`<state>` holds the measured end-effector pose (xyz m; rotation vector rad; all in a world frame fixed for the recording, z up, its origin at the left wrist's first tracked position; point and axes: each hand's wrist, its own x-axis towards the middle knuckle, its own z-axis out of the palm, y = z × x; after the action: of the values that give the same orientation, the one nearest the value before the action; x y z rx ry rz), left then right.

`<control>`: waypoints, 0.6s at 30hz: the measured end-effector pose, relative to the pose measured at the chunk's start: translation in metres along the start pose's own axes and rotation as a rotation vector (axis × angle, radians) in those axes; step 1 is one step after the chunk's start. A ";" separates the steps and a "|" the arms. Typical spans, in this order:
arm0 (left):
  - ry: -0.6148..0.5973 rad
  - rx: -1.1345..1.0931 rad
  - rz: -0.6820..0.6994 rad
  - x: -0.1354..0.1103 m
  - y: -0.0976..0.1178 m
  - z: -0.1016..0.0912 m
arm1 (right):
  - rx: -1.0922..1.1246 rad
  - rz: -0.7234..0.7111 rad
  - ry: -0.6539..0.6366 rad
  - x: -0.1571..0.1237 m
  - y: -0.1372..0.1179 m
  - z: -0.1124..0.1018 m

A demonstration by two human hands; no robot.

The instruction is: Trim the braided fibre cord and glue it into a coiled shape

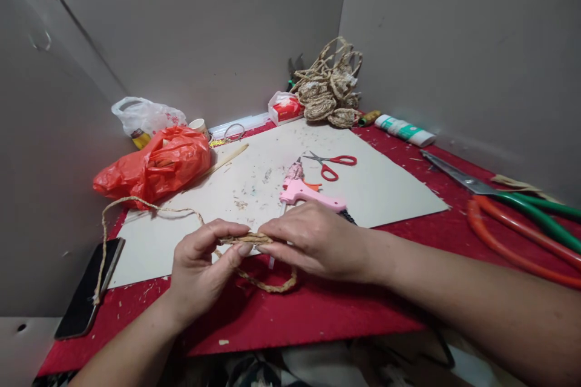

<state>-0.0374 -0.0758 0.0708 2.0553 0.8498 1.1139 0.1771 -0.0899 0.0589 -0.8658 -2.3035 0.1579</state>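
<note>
Between my two hands, above the table's front part, is a doubled or coiled stretch of tan straw rope (252, 239). My left hand (204, 263) pinches its left end between thumb and fingers. From the other side, my right hand (313, 239) grips it with thumb and fingertips. A loop of the rope hangs below my hands, and a loose tail runs left over the board and ends on the black phone. Just beyond my right hand lies a pink glue gun (308, 192), its handle partly hidden. Red-handled scissors (330, 163) lie behind it.
A white board (385, 187) covers the red table cloth (327, 314). Left are a red plastic bag (158, 160) and a phone (88, 290). Coiled straw-rope pieces (324, 94) are heaped at the back corner. Large shears (508, 199) lie right; grey walls enclose the table.
</note>
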 end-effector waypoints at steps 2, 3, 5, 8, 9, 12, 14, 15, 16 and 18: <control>0.006 0.027 0.018 0.000 0.001 0.000 | 0.021 0.015 0.043 -0.001 0.000 0.001; 0.012 0.038 0.033 0.000 0.001 0.000 | 0.037 0.019 0.080 -0.001 0.000 0.001; 0.011 0.051 0.071 0.000 0.002 0.000 | 0.076 0.001 0.140 -0.001 -0.001 0.001; -0.014 0.058 0.130 -0.001 0.002 0.000 | 0.112 -0.052 0.162 0.001 -0.005 0.000; -0.024 0.063 0.142 -0.001 0.003 0.000 | 0.113 -0.068 0.165 0.001 -0.006 -0.001; -0.044 0.069 0.151 0.000 0.003 0.000 | 0.084 -0.110 0.191 0.002 -0.009 -0.001; -0.045 0.039 0.123 0.000 0.003 0.001 | 0.055 -0.138 0.205 0.001 -0.010 0.000; -0.040 0.011 0.088 0.001 0.003 0.002 | 0.045 -0.145 0.215 0.001 -0.010 0.001; -0.030 -0.034 0.036 0.001 0.003 0.003 | 0.040 -0.142 0.228 0.001 -0.010 0.002; -0.020 -0.183 -0.106 0.003 0.001 0.006 | 0.042 -0.096 0.272 0.001 -0.009 0.003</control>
<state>-0.0305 -0.0751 0.0700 1.8474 0.8060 1.0707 0.1698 -0.0960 0.0601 -0.7063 -2.0739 0.0430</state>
